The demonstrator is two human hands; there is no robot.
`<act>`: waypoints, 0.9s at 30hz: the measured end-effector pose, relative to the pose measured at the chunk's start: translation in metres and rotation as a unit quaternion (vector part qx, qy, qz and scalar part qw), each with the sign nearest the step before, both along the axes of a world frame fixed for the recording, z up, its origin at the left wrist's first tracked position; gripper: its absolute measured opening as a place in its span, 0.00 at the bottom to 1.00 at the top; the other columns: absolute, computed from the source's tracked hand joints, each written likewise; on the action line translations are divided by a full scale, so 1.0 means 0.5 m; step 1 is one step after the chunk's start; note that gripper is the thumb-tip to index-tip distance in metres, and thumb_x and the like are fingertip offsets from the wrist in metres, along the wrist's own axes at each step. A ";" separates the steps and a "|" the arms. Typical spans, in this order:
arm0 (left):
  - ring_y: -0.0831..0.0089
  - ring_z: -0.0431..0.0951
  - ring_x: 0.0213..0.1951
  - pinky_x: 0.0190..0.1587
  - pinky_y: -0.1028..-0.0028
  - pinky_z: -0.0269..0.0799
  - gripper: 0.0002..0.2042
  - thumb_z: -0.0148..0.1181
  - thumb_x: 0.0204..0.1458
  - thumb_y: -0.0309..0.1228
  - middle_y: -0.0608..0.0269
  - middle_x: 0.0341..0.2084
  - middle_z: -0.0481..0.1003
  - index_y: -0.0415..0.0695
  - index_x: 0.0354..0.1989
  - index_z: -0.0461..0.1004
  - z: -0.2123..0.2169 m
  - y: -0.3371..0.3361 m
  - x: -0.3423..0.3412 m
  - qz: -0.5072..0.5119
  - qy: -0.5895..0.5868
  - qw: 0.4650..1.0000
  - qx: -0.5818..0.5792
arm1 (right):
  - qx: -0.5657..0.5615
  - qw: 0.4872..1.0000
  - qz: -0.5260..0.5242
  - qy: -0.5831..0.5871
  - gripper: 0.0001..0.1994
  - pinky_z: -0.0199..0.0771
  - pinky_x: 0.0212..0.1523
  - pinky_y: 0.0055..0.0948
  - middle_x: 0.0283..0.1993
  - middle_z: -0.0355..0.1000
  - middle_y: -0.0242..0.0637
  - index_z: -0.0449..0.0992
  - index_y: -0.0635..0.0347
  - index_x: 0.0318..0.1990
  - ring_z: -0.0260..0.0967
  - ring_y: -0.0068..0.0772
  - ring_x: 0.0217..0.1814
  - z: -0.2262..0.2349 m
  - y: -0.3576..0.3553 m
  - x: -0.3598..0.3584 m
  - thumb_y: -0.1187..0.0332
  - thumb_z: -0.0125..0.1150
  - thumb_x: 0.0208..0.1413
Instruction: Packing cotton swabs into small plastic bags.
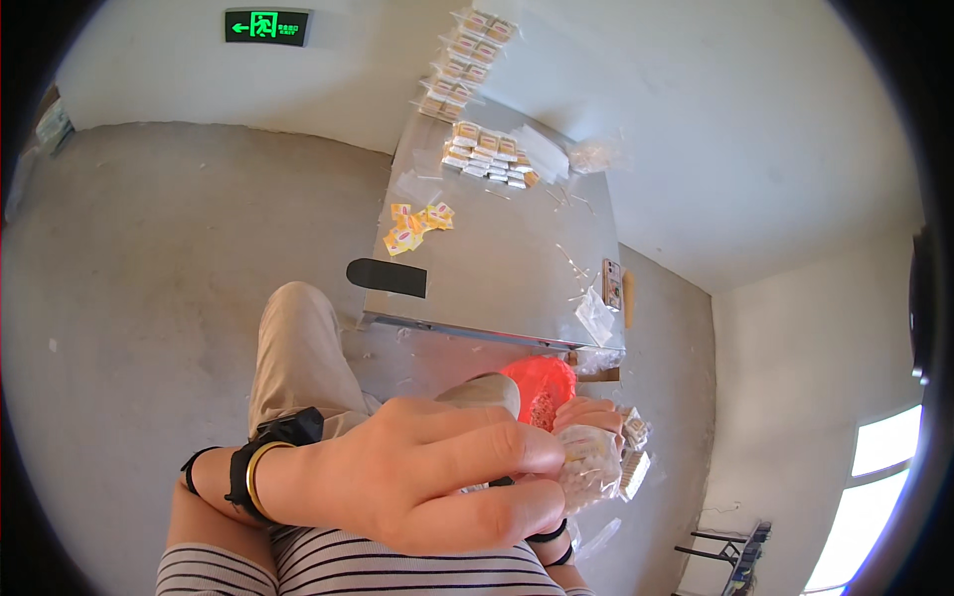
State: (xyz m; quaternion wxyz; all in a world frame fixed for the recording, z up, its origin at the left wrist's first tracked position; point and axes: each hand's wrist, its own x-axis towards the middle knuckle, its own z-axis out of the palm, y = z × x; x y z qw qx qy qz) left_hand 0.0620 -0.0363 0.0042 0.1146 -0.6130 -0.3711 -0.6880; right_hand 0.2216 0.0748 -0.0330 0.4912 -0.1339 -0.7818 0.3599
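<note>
My left hand [417, 472] curled tight over clear snack bag [588, 465], right hand [586, 415] pinching its far side, over lap, below table's near edge [467, 333]. Grip mostly blocks view; bag could slip, spill into red basin [542, 382]. Loose yellow packets [417, 226] mid-table.

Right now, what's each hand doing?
Left hand: closed, fingers curled on a clear packet.
Right hand: mostly hidden, fingers closed on the same packet.

Packets [489, 159] lie on the table's [497, 268] far end; a bowl [542, 382] probably sits below its near edge.
</note>
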 end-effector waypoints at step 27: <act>0.72 0.79 0.23 0.21 0.79 0.75 0.16 0.76 0.40 0.23 0.57 0.30 0.78 0.43 0.34 0.73 0.011 -0.008 -0.002 -0.029 -0.008 0.999 -0.031 | 0.014 1.000 -0.010 0.020 0.18 0.76 0.39 0.38 0.35 0.70 0.39 0.67 0.59 0.34 0.70 0.38 0.36 -0.006 -0.003 0.001 0.61 0.73 0.50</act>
